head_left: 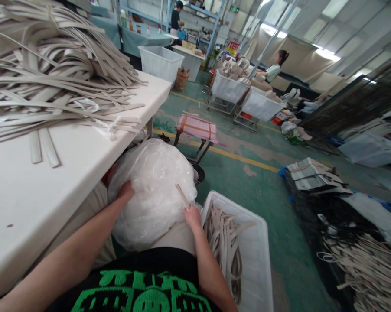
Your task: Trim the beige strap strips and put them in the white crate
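A large clear plastic bag (156, 173), bulging with whitish contents, rests against my lap beside the table. My left hand (126, 190) is closed at the bag's left side, its fingertips partly hidden in the film. Near the bag's right side, my right hand (193, 215) grips a short, narrow beige strip (182, 196) that points up and away from me. Just right of that hand stands a white plastic bin (254, 255) with beige straps (223, 242) lying in it.
On my left, a white table (85, 173) carries a big heap of beige straps (59, 78). A pink-padded stool (197, 128) stands ahead. More straps (367, 268) lie on the right. Farther off are loaded bins (229, 89) and two people (176, 19).
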`<action>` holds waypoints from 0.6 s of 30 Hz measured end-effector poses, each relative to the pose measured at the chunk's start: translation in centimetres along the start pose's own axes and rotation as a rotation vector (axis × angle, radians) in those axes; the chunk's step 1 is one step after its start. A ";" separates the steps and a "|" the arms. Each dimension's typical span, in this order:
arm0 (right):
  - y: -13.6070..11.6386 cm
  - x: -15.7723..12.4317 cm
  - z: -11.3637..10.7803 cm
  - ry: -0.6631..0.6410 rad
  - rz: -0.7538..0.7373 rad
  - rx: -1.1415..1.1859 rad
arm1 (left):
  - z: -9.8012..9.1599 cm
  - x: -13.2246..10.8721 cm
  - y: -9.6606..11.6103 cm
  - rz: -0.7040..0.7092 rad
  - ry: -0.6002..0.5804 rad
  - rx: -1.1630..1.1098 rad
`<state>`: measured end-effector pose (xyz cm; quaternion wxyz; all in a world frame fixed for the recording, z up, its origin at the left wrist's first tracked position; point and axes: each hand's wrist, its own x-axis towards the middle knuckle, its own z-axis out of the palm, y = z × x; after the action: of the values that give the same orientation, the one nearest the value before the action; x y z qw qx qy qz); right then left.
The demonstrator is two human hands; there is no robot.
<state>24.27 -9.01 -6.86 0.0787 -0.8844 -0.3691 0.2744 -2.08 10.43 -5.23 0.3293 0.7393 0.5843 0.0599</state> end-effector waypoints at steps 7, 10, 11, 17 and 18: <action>0.2 0.0 -0.2 0.017 -0.016 0.054 | -1.9 -2.7 3.7 0.076 0.066 -0.025; 0.3 -0.4 -0.5 0.028 -0.019 0.095 | -3.3 -4.7 4.8 0.088 0.088 -0.027; 0.3 -0.5 -0.7 0.033 -0.021 0.107 | -3.8 -5.4 5.0 0.093 0.094 -0.026; 0.1 -1.7 -2.1 0.039 -0.074 0.162 | -6.7 -9.5 5.6 0.314 0.161 -0.036; 0.0 -1.9 -2.3 0.036 -0.087 0.165 | -6.9 -9.9 5.7 0.347 0.173 -0.013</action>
<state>24.42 -10.17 -4.11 0.1697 -0.8630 -0.3818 0.2841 -3.76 3.77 6.26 0.2673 0.8190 0.4737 0.1828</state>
